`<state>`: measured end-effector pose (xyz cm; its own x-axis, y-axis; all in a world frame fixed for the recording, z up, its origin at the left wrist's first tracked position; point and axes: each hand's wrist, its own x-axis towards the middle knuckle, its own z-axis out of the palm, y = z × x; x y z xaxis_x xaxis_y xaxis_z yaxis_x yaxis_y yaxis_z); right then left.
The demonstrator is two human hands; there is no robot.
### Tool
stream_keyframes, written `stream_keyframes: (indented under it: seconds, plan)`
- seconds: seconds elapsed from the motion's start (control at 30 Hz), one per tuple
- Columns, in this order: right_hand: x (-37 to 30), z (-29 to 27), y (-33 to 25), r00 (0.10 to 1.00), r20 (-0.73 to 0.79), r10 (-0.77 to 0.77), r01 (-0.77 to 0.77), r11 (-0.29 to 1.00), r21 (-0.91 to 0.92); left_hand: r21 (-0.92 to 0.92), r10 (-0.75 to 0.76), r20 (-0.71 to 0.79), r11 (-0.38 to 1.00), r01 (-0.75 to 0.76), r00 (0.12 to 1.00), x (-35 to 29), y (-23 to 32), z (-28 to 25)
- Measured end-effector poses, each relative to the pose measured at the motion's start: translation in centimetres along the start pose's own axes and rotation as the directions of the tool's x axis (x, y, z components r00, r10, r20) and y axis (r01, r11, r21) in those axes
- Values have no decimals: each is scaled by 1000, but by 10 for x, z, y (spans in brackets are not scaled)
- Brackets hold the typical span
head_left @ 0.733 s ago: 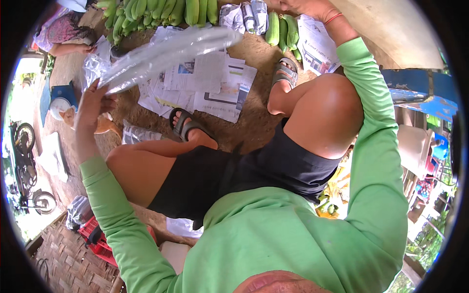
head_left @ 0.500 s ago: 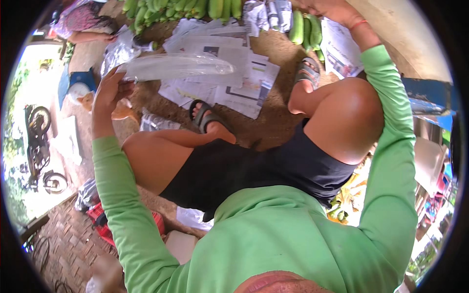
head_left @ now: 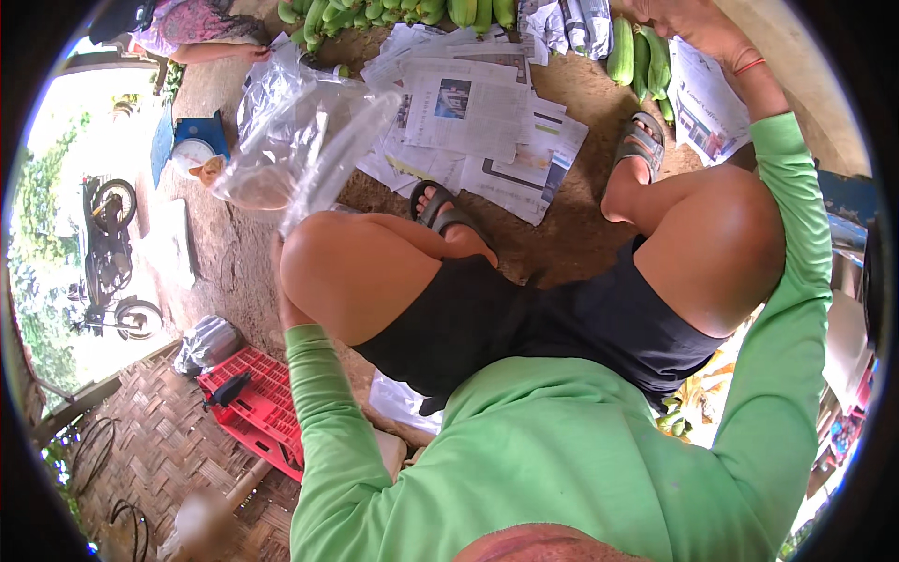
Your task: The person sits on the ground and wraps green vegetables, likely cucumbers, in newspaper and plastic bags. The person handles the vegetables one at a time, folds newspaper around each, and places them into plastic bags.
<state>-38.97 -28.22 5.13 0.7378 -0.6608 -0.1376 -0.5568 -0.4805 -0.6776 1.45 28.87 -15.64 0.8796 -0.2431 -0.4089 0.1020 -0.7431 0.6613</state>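
Note:
A clear plastic bag (head_left: 314, 140) hangs crumpled in the air left of the papers. Its lower end is gathered at my left hand (head_left: 279, 251), which is low beside my left knee. The knee hides most of those fingers, but the bag stays in their grip. At the upper right my right hand (head_left: 693, 26) is above long green cucumber-like vegetables (head_left: 641, 61) and a printed sheet (head_left: 709, 103). Its fingers are loosely bent and partly cut off by the top edge, with nothing visible in them. Loose newspaper sheets (head_left: 468, 103) lie spread on the ground before me.
More green vegetables (head_left: 393, 11) are heaped at the far side, beside newspaper-wrapped bundles (head_left: 581, 28). Another person's arm (head_left: 220, 51) reaches in at far left. A blue dial scale (head_left: 197, 145), a red crate (head_left: 257, 403) and a motorbike (head_left: 112, 253) stand to the left.
My left hand has dropped toward me, behind the knee, drawing the plastic bag down and spreading it. The whole view has shifted, uncovering more of the red crate.

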Motion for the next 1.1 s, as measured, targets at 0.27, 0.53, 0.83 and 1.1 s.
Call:
stream_keyframes:
  seconds: [0.27,0.53,0.83,1.1]
  plan:
    - [0,9,-9,993,100,55,-59,998,33,192,-264,175,954,230,949,-30,-89,96]
    - [-11,4,-15,996,-21,-84,79,980,-182,-122,-111,210,983,138,972,-3,-69,56]
    - [-7,1,-2,1000,13,-21,21,1000,-7,120,432,101,889,-442,896,-53,151,-46]
    - [-10,-20,1,952,-191,-238,207,964,-169,41,740,216,646,-763,638,-173,317,-7]
